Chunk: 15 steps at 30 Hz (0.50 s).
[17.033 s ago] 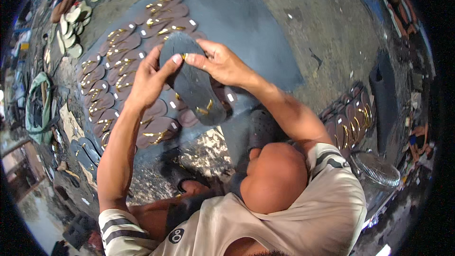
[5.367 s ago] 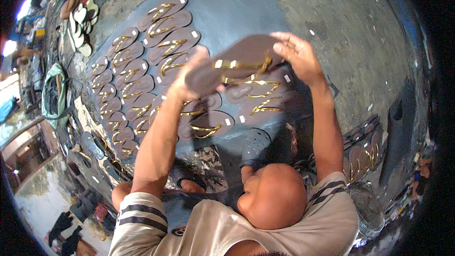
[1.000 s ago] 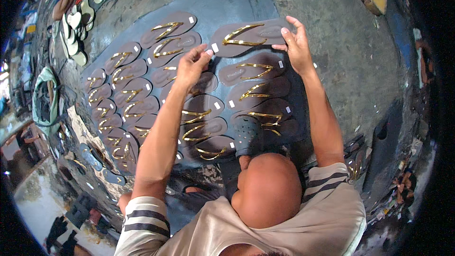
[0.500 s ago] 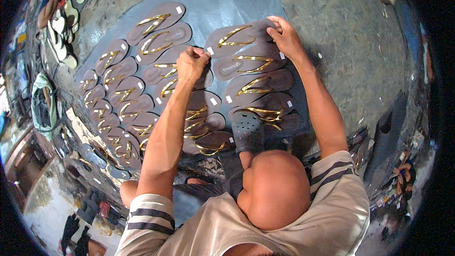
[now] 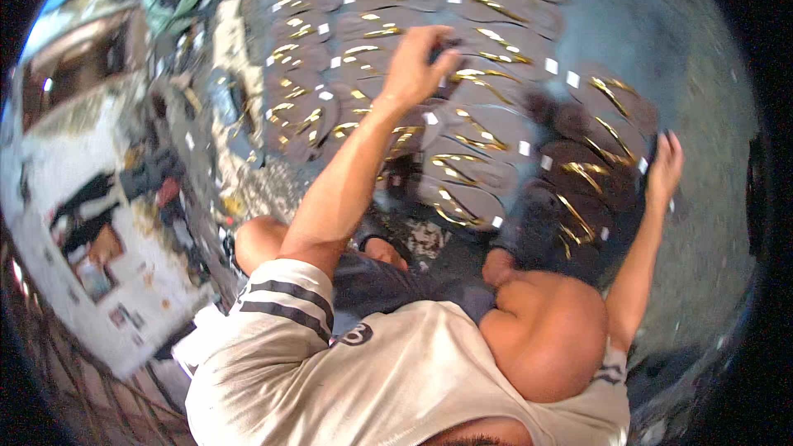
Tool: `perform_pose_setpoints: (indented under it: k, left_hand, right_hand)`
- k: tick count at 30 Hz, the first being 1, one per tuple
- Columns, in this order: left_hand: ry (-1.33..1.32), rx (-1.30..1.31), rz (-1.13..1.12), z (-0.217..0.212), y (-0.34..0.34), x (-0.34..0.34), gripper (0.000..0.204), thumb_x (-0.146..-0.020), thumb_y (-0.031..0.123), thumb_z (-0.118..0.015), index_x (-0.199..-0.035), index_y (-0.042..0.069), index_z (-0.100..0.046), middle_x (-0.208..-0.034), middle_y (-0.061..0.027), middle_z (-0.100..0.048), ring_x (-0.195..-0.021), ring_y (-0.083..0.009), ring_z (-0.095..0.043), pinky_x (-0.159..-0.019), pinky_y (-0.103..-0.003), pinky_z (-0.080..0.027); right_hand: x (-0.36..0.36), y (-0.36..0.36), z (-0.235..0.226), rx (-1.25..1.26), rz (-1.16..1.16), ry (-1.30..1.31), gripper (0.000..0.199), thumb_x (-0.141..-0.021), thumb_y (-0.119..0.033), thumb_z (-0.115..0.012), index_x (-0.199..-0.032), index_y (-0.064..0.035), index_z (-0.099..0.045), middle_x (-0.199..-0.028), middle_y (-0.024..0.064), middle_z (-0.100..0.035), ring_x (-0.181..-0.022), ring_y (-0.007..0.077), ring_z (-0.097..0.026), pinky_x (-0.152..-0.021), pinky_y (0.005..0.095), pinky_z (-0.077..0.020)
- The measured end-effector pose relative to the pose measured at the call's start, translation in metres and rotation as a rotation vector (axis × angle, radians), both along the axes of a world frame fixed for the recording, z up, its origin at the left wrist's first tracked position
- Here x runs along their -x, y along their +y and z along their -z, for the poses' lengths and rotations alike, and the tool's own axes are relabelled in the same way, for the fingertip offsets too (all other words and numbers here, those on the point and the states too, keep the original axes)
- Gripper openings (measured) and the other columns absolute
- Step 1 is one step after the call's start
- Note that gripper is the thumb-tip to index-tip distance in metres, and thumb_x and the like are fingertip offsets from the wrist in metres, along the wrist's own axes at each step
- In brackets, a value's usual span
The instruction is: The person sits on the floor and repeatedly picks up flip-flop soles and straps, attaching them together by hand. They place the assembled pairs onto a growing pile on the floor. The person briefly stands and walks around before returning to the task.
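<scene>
A: What's different from half a second ago?

B: Mostly the hands. The left hand was beside the label end of the top sandal in the right-hand column; now it is up at the upper centre of the frame, over the middle sandals. The view has swung too, so the rows sit higher and further right.

A: Are its fingers holding anything?

B: Nothing I can make out. They are curled with the thumb standing apart, leaving a dark gap between. Motion blurs it, so whether they brush a sandal underneath I can't say.

A: And the right hand?

B: At the right of the frame, just beside the outer edge of that column. Its fingers point up, side by side, with the thumb out of sight. I can't tell whether they touch the top sandal or pinch anything.

A: Where does that sandal lie?

B: Right of centre, in the upper half of the frame, at the head of its column, flat on the blue sheet. The gold strap faces up and the white label is at its left end.

A: So what does the change mean for the work?

B: I'd judge that sandal is placed: it lies in line with the others, and the left hand is free of it.
</scene>
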<state>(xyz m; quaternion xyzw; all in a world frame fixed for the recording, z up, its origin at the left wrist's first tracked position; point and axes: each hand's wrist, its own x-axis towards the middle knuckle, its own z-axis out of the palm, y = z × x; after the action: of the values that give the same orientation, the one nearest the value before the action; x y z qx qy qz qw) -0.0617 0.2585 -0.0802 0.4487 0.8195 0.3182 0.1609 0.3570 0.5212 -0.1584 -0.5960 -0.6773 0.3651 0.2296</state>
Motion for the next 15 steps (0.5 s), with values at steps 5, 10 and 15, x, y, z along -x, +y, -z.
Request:
perform_pose_setpoints:
  k: [5, 10, 15]
  left_hand:
    - [0.151, 0.671, -0.420, -0.021, -0.226, 0.118, 0.077, -0.066, 0.052, -0.080, -0.126, 0.011, -0.056, -0.122, -0.0186, -0.060, -0.121, -0.0354, -0.052, -0.099, -0.044, -0.043]
    - [-0.003, 0.744, -0.353, -0.013, -0.303, 0.108, 0.067, -0.075, 0.039, -0.077, -0.132, 0.015, -0.051, -0.124, -0.0148, -0.058, -0.113, -0.0330, -0.058, -0.094, -0.046, -0.045]
    - [0.098, 0.419, -0.062, -0.048, -0.198, 0.048, 0.058, -0.072, 0.038, -0.078, -0.116, 0.005, -0.059, -0.104, -0.0164, -0.063, -0.099, -0.0361, -0.058, -0.085, -0.045, -0.046]
  right_hand:
    - [0.025, 0.012, 0.021, -0.128, 0.003, 0.133, 0.042, -0.096, -0.028, -0.059, -0.127, -0.0001, -0.055, -0.127, 0.0144, -0.058, -0.115, 0.0218, -0.055, -0.100, 0.0342, -0.0414]
    - [0.150, -0.007, -0.038, -0.319, -0.281, 0.143, 0.039, -0.093, -0.026, -0.062, -0.127, -0.0050, -0.058, -0.117, 0.0115, -0.062, -0.107, 0.0212, -0.056, -0.094, 0.0333, -0.0430]
    - [0.204, -0.065, -0.069, -0.282, -0.412, 0.243, 0.031, -0.094, -0.023, -0.060, -0.122, -0.0087, -0.060, -0.103, 0.0075, -0.057, -0.096, 0.0186, -0.053, -0.085, 0.0304, -0.0445]
